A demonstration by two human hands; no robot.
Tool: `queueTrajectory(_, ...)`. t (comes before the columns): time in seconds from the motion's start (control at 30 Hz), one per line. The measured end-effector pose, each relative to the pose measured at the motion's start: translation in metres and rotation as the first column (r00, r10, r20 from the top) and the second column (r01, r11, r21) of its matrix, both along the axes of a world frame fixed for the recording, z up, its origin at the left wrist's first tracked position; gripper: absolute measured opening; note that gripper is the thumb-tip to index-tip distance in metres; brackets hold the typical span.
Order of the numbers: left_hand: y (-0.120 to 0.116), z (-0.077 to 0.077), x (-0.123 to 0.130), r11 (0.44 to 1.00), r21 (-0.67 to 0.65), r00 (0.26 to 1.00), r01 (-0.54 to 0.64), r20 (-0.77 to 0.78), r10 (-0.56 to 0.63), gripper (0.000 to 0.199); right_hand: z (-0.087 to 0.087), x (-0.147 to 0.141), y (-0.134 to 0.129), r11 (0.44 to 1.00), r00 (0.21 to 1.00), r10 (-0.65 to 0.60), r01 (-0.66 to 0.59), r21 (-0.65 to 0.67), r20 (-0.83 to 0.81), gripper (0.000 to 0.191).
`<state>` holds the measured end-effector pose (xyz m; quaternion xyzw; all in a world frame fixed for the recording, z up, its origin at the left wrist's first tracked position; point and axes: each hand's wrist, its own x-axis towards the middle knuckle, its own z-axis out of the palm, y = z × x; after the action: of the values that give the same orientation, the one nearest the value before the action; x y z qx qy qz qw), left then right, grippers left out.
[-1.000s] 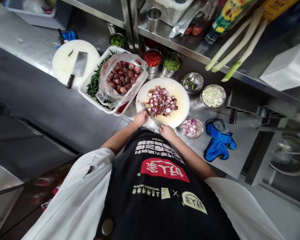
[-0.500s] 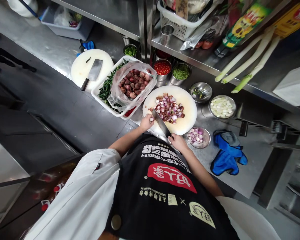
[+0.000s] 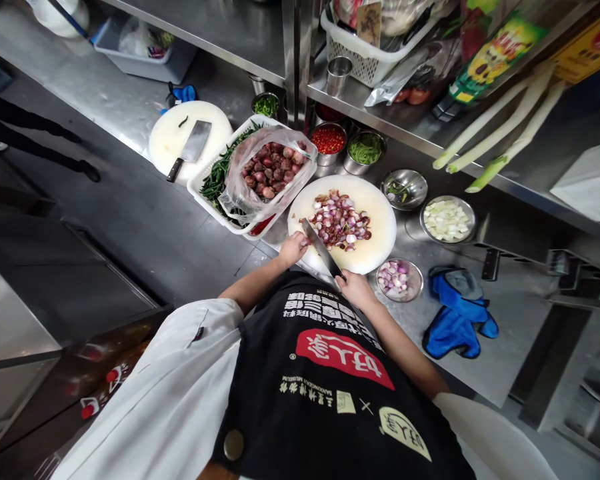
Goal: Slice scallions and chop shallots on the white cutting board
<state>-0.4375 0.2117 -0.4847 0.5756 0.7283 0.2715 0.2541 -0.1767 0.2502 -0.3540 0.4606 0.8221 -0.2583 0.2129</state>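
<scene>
My right hand (image 3: pixel 356 288) is wrapped round the dark handle of a kitchen knife (image 3: pixel 322 248), its blade slanting up and left over the near edge of a round white cutting board (image 3: pixel 380 233). At the blade's tip side, my left hand (image 3: pixel 293 249) pinches a small shallot, mostly hidden by the fingers. Cut shallots and brown skins (image 3: pixel 343 220) lie heaped on the board. To the right of the board stands a steel bowl of peeled shallots (image 3: pixel 399 279). Unpeeled shallots (image 3: pixel 275 170) fill an open plastic bag in a white basket (image 3: pixel 220 217), beside green chillies (image 3: pixel 223 170).
A cleaver (image 3: pixel 197 141) rests on a second round board (image 3: pixel 163 143) at the left. Steel bowls hold chopped red chillies (image 3: pixel 329 140) and white onion pieces (image 3: pixel 447 221). Blue gloves (image 3: pixel 455 313) lie at the right. Leeks (image 3: pixel 505 143) overhang the shelf edge. A person's legs (image 3: pixel 35 133) show far left.
The view has shifted slightly. My left fingers have closed further over the shallot, which shows less now. The knife keeps nearly the same place, and the person's legs at far left have moved right.
</scene>
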Motion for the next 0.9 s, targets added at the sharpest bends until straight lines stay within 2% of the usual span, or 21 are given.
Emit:
queueTrajectory(0.13, 0.002, 0.004, -0.005, 0.997, -0.001, 0.997, 0.079, -0.016, -0.079, 0.015, -0.004, -0.002, 0.005, 0.999, 1.0, -0.018, 0.017, -0.032, -0.02, 0.03)
queueTrajectory(0.3, 0.003, 0.006, -0.006, 0.995, -0.03, 0.994, 0.1, -0.039, -0.101, 0.016, -0.024, -0.022, 0.011, 0.997, 0.999, -0.043, 0.043, -0.059, 0.002, 0.032)
queueTrajectory(0.47, -0.001, 0.005, -0.001, 0.999, -0.026, 0.998, -0.029, 0.047, 0.03, 0.015, -0.034, -0.018, 0.004, 0.999, 0.999, -0.045, 0.045, -0.03, -0.02, 0.031)
queueTrajectory(0.63, 0.005, 0.008, -0.002, 0.976, -0.038, 0.958, -0.215, 0.186, 0.218, 0.022, -0.027, 0.013, -0.004, 0.999, 0.999, -0.036, 0.036, 0.002, -0.027, 0.03)
queueTrajectory(0.73, 0.006, 0.016, -0.006, 0.938, -0.079, 0.881, -0.338, 0.323, 0.345, 0.034, -0.017, 0.027, -0.005, 0.998, 0.999, -0.029, 0.03, 0.048, -0.031, 0.031)
queueTrajectory(0.8, -0.001, 0.025, -0.012, 0.905, -0.083, 0.806, -0.418, 0.425, 0.411, 0.037, -0.01, 0.033, -0.004, 0.998, 0.999, -0.009, 0.011, 0.054, -0.04, 0.031)
queueTrajectory(0.87, -0.015, 0.039, -0.022, 0.837, -0.056, 0.674, -0.544, 0.565, 0.476, 0.037, -0.003, 0.038, -0.002, 0.999, 0.998, 0.034, -0.032, 0.044, -0.051, 0.032)
queueTrajectory(0.9, -0.024, 0.048, -0.03, 0.779, -0.049, 0.576, -0.625, 0.644, 0.503, 0.039, 0.0, 0.04, -0.001, 0.998, 0.997, 0.059, -0.058, 0.037, -0.055, 0.032)
